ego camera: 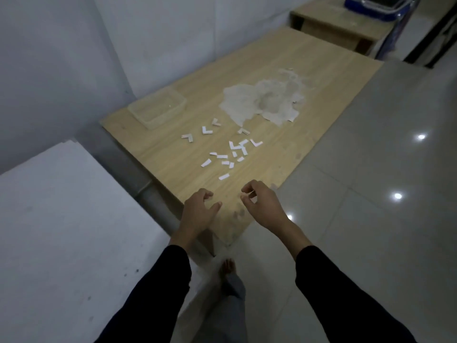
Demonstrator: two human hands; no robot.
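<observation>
Several small white pieces, some L-shaped and some straight, lie scattered on the middle of a low wooden table. A clear plastic tray stands at the table's left edge. My left hand hovers over the table's near corner, fingers loosely curled, holding nothing. My right hand is beside it to the right, thumb and forefinger bent toward each other with a gap between them, nothing visible in it.
A worn whitish patch covers the far part of the table top. Another wooden unit with a blue container stands behind. White walls are on the left, glossy floor tiles on the right, my bare foot below.
</observation>
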